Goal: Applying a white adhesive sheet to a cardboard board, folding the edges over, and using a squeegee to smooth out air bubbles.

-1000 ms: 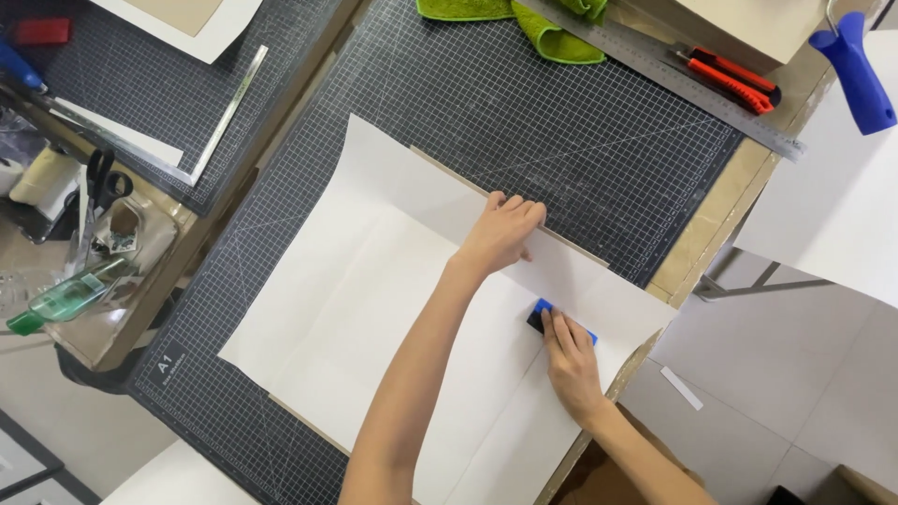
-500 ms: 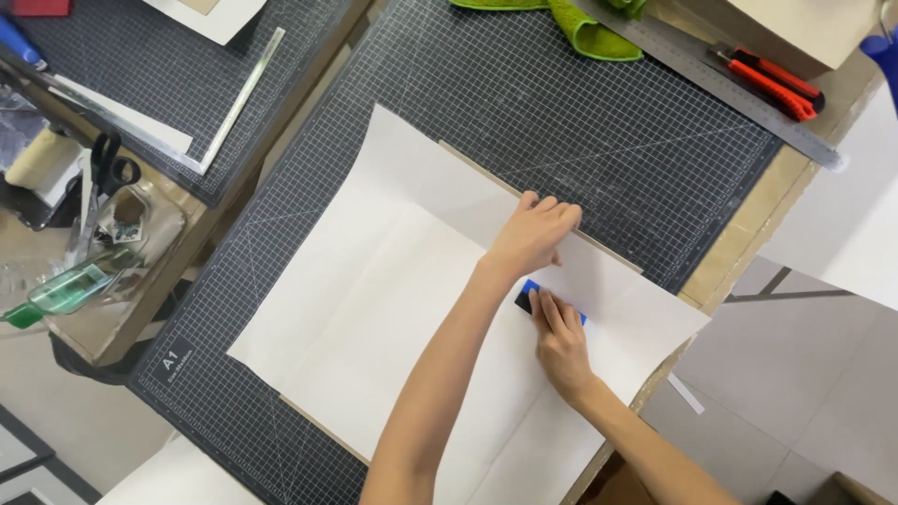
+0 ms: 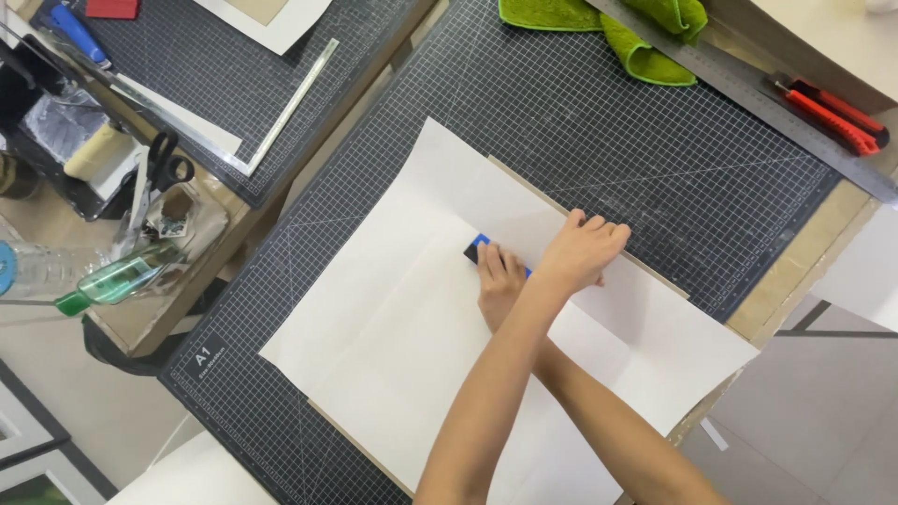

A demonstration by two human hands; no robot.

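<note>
A large white paper sheet [image 3: 393, 309] lies over a brown board [image 3: 524, 184] on a dark gridded cutting mat [image 3: 599, 140]. My arms are crossed. My left hand [image 3: 585, 252] presses flat on the paper near the board's far edge. My right hand [image 3: 500, 281] reaches under my left forearm and is shut on a small blue scraper [image 3: 479, 248], which it holds against the paper just left of the left hand. The paper's upper flap is folded over the board.
A green cloth [image 3: 645, 37], a long steel ruler [image 3: 748, 93] and a red utility knife [image 3: 832, 112] lie at the far edge. To the left are a second mat [image 3: 215, 65], scissors [image 3: 164, 164] and a green bottle [image 3: 117, 281].
My right hand has slid the blue scraper leftward along the paper, from right of the left hand to under the left forearm. The left hand stays pressed on the fold.
</note>
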